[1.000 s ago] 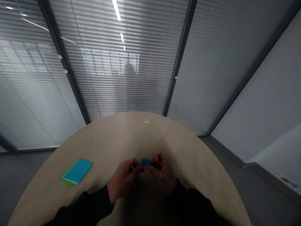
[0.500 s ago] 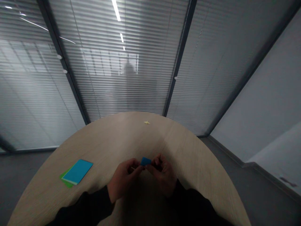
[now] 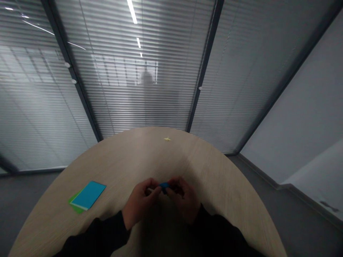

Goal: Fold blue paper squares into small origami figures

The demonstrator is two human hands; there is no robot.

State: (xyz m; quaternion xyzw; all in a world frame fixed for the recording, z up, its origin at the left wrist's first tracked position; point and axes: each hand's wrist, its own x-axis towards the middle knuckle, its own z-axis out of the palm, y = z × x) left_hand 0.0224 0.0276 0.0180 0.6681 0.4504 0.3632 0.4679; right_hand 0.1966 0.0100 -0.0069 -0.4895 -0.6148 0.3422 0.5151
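- The risk I'd watch first is the small blue paper piece (image 3: 164,186) slipping out. It is tiny and held only at the fingertips, so a slight loosening or uneven pull could send it down to the table (image 3: 219,178).
- Both hands are closed on it in a tight pinch, with the left hand (image 3: 140,204) and the right hand (image 3: 184,200) meeting around the piece. Neither has released it.
- The fingers (image 3: 177,185) of the right hand cover much of it, so from this head view I can't confirm how firm each contact is.
- The hands also block my view of the piece, and the dim light around them makes any small crease or shift hard to read.
- The piece sits between the fingertips, above the near part of the table and just ahead of the black sleeves (image 3: 107,239).
- What shows of it is saturated blue with a flat, angular look. It is probably paper, perhaps folded, but its full shape is hidden.
- Off to the left, well apart from the hands, a blue sheet (image 3: 88,194) lies over a green sheet (image 3: 75,207).
- A small yellow paper scrap (image 3: 167,139) lies near the far edge of the table.
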